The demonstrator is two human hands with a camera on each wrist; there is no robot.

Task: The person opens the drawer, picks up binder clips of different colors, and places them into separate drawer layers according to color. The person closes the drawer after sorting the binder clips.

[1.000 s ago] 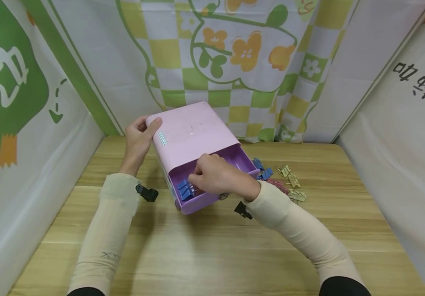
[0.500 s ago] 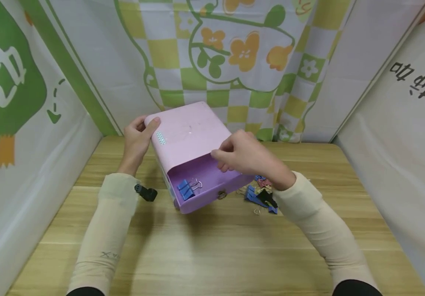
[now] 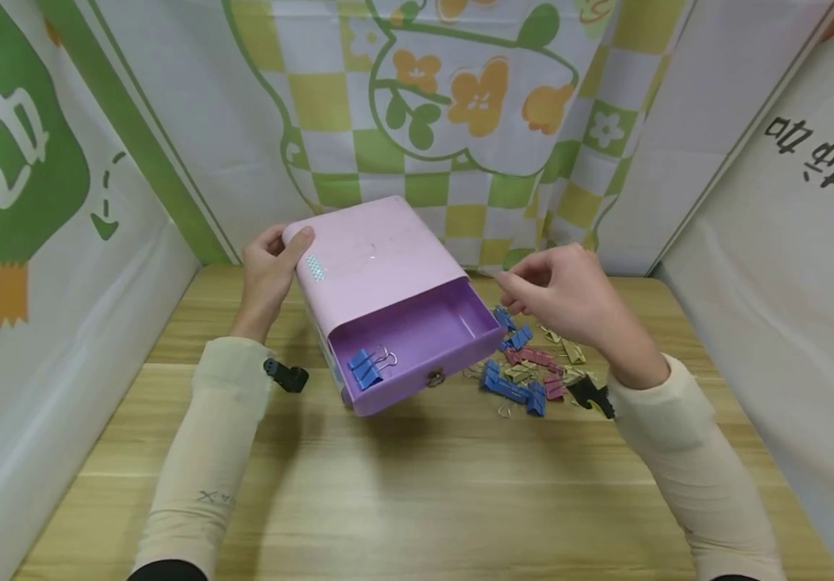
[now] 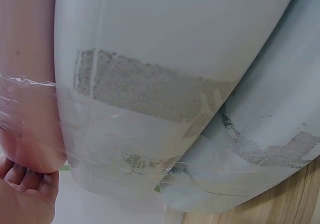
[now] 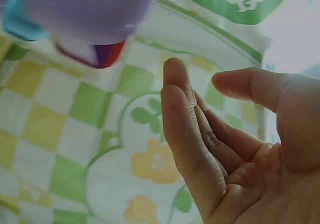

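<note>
My left hand grips the back left corner of a pink drawer cabinet, thumb on top. In the left wrist view its fingers curl against the pink tier, beside taped white and light-blue tiers. A purple drawer is pulled out at the front. Inside its left corner lie blue binder clips with their wire handles raised. My right hand hovers right of the drawer, over the far side of a binder clip pile. In the right wrist view nothing sits between its thumb and fingers.
Blue, red and yellow binder clips lie heaped on the wooden table right of the drawer. A metal ring pull sits on the drawer front. Behind the cabinet hangs a checked curtain.
My right hand has lifted out of the drawer, away from the blue binder clips, and moved right over the pile. The left hand keeps its hold on the cabinet.
</note>
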